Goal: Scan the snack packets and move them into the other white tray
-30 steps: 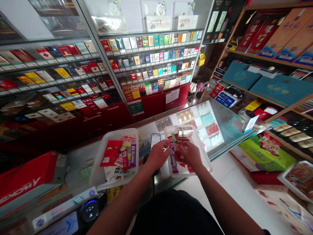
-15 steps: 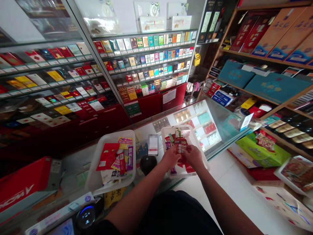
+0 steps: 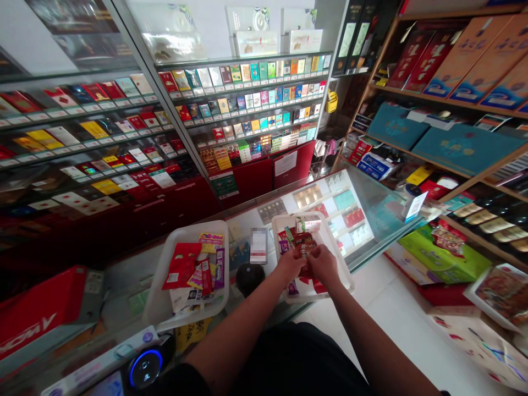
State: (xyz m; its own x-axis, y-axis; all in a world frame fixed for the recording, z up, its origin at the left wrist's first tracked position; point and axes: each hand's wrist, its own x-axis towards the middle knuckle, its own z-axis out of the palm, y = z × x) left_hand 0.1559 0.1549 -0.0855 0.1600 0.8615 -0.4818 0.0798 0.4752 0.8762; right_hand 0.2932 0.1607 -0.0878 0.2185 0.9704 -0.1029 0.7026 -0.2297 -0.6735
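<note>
Both my hands are over the right white plastic tub (image 3: 344,275) on the glass counter. My left hand (image 3: 292,265) and my right hand (image 3: 324,265) pinch the lower edge of a dark red snack packet (image 3: 304,245) between them. Around it in the tub lie a white-and-green box (image 3: 308,223) at the far end and a purple wrapper (image 3: 284,246) at the left, partly hidden by my left hand. Farther left, another white tub (image 3: 159,291) holds a red packet (image 3: 181,264), a purple bar (image 3: 220,268) and several small yellow and red packets.
Between the tubs lie a phone (image 3: 258,246) and a round black object (image 3: 249,277). A red shoe-type box (image 3: 45,308) and a lit round device (image 3: 146,368) sit at left. Cigarette packs fill the shelves (image 3: 247,104) ahead. A green carton (image 3: 445,253) stands at right.
My left hand has moved from beside the purple bar to the dark red packet, joining my right hand. Both then slid slightly along its lower edge. The view shifted slightly.
</note>
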